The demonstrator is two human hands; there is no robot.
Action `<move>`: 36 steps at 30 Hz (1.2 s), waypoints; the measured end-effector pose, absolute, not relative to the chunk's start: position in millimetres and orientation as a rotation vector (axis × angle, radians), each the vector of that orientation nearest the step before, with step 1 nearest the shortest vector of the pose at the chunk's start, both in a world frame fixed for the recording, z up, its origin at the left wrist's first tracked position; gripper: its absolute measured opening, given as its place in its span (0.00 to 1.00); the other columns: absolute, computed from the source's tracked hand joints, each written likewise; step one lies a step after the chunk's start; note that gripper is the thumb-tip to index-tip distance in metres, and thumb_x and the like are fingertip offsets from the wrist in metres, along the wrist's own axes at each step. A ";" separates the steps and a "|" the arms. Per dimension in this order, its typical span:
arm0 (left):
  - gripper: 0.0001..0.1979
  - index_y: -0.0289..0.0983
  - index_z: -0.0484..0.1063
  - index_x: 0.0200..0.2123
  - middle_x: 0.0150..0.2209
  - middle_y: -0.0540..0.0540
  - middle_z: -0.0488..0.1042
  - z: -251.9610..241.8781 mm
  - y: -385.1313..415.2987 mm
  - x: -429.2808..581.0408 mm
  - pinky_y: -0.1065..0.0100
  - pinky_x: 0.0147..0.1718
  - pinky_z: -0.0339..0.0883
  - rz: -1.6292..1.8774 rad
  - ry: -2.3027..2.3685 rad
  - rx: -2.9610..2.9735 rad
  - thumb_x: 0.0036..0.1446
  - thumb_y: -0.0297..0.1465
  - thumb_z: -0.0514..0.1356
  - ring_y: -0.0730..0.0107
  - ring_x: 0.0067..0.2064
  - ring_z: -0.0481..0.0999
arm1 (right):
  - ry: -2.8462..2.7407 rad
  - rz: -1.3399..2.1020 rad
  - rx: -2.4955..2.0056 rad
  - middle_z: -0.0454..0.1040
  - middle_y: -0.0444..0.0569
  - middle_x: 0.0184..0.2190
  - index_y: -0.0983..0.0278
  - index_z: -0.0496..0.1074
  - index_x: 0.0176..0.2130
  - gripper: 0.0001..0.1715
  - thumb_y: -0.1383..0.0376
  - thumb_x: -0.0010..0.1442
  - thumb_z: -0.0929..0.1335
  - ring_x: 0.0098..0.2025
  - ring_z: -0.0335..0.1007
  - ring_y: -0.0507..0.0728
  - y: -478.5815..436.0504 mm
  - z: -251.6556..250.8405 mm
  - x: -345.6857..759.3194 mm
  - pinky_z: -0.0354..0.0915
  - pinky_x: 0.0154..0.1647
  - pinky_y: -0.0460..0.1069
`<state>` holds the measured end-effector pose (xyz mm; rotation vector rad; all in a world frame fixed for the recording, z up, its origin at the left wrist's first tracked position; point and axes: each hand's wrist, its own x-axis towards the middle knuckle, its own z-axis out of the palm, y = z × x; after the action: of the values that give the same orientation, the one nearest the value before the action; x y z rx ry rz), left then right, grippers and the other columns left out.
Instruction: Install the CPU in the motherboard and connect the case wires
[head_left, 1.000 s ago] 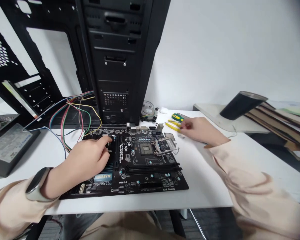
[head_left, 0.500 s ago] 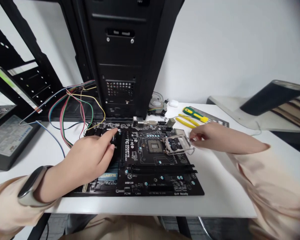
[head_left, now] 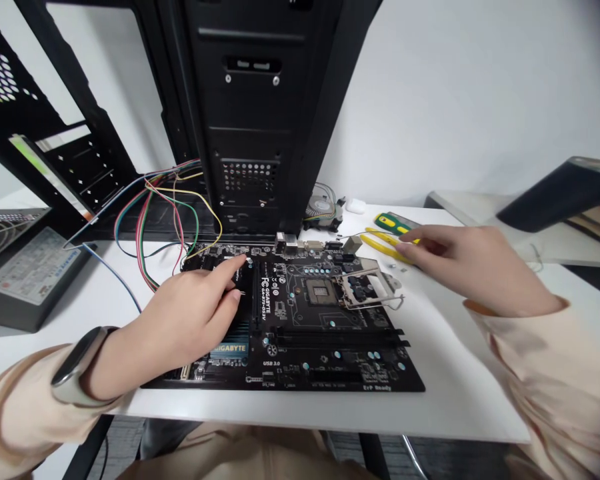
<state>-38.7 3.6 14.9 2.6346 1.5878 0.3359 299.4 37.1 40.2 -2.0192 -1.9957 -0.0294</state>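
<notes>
Resting your left hand (head_left: 190, 313) on the black Gigabyte motherboard (head_left: 325, 337), grip released; your right hand (head_left: 473, 263), also empty, hovers beside yellow-handled pliers (head_left: 383, 243).

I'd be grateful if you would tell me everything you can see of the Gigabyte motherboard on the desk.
The motherboard is a black circuit board lying flat on a white desk, printed GIGABYTE, with a blue and silver heatsink bearing the same name. Its metal retention frame stands open beside the CPU socket. Rear ports line the edge nearest the upright black computer case. Long black slots cross the board, and the left hand's fingers appear to rest on it.
</notes>
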 end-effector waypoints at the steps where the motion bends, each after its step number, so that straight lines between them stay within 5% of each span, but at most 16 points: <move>1: 0.26 0.30 0.61 0.60 0.35 0.41 0.80 14.5 3.2 -38.7 0.58 0.34 0.72 0.362 1.560 2.618 0.62 0.34 0.42 0.56 0.35 0.80 | -1.981 -0.056 -1.975 0.71 0.46 0.19 0.64 0.77 0.35 0.11 0.61 0.56 0.67 0.25 0.66 0.55 37.3 37.4 297.6 0.58 0.30 0.51; 8: 0.22 0.28 0.65 0.56 0.50 0.35 0.75 17.0 2.0 -41.1 0.53 0.48 0.71 0.686 1.338 2.699 0.63 0.31 0.45 0.54 0.50 0.75 | -1.995 -0.436 -1.436 0.76 0.50 0.24 0.64 0.75 0.28 0.22 0.52 0.60 0.62 0.21 0.67 0.52 42.1 21.5 298.4 0.62 0.25 0.49; 14: 0.25 0.31 0.55 0.63 0.59 0.38 0.68 23.7 -31.6 -54.5 0.61 0.56 0.67 0.783 1.311 2.731 0.63 0.31 0.49 0.59 0.58 0.69 | -2.073 -0.580 -1.177 0.76 0.50 0.32 0.61 0.72 0.37 0.05 0.63 0.62 0.67 0.34 0.73 0.57 -18.4 27.3 254.7 0.68 0.33 0.51; 18: 0.35 0.35 0.42 0.68 0.66 0.39 0.56 5.3 -66.7 -62.9 0.58 0.55 0.68 0.780 1.446 2.721 0.62 0.37 0.52 0.54 0.61 0.65 | -2.014 -0.196 -1.003 0.73 0.53 0.40 0.63 0.61 0.58 0.28 0.66 0.59 0.67 0.46 0.69 0.61 -65.6 8.4 198.8 0.68 0.46 0.57; 22: 0.38 0.36 0.40 0.68 0.64 0.37 0.58 -22.6 -79.9 -67.1 0.53 0.53 0.70 0.868 1.634 2.608 0.60 0.38 0.54 0.51 0.61 0.64 | -2.033 -0.086 -1.002 0.72 0.58 0.47 0.70 0.49 0.64 0.36 0.64 0.61 0.65 0.53 0.65 0.63 -69.6 -10.8 154.2 0.64 0.53 0.61; 29: 0.39 0.34 0.43 0.67 0.58 0.34 0.65 -45.9 -71.3 -65.3 0.53 0.51 0.67 0.897 1.712 2.655 0.56 0.36 0.57 0.50 0.56 0.68 | -2.281 -0.147 -1.042 0.71 0.62 0.52 0.75 0.58 0.57 0.33 0.52 0.64 0.61 0.54 0.65 0.65 -54.7 -23.8 136.1 0.65 0.52 0.60; 36: 0.36 0.34 0.49 0.64 0.53 0.37 0.72 -41.3 -73.1 -65.2 0.56 0.38 0.63 0.660 1.834 2.821 0.54 0.37 0.55 0.48 0.51 0.69 | -2.306 -0.203 -1.108 0.76 0.59 0.46 0.75 0.62 0.55 0.26 0.58 0.67 0.58 0.49 0.70 0.63 -53.7 -24.8 132.4 0.67 0.49 0.59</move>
<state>-65.2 -73.1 -41.3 2.8206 1.8343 0.6603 132.4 -53.7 -24.8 -1.1076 -2.3062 -0.2030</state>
